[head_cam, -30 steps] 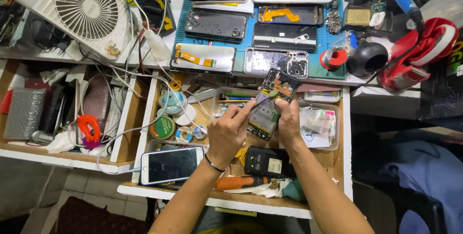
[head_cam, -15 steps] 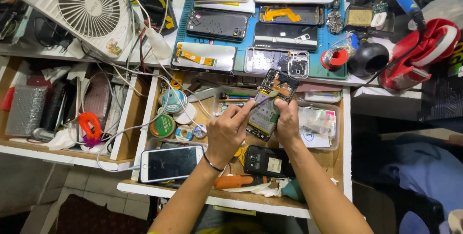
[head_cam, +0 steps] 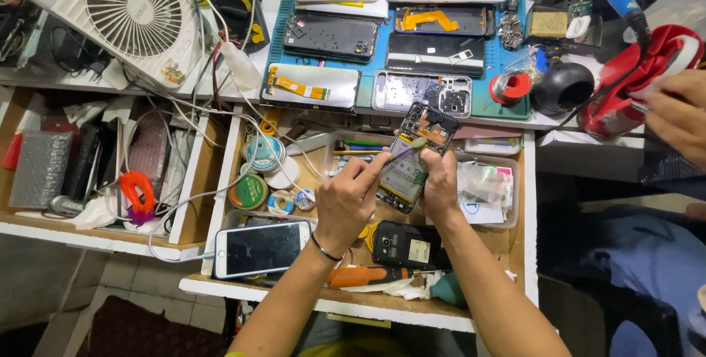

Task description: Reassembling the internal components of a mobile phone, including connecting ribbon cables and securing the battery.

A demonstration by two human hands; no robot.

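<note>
Our right hand (head_cam: 440, 184) clamped around opened smartphone (head_cam: 414, 157), held tilted above open drawer (head_cam: 507, 254). Our left hand (head_cam: 349, 199) pinches thin tool (head_cam: 403, 150), tip touching phone's upper board. Below hands: black phone (head_cam: 410, 245), orange screwdriver (head_cam: 365, 276). Left of left hand: white smartphone (head_cam: 261, 248), tape rolls (head_cam: 254, 180). Beyond hands, on bench: blue mat (head_cam: 482, 103) carrying phone parts. Another person's hand (head_cam: 680, 118) far right.

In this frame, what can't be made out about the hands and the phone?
Head view only:
- Tool tip on the opened phone: too small to tell.
- Phone's lower edge: hidden by the right hand.
- Left hand grip on the thin tool: fingers curl over it.
- Another person's hand: cut by right edge.
</note>
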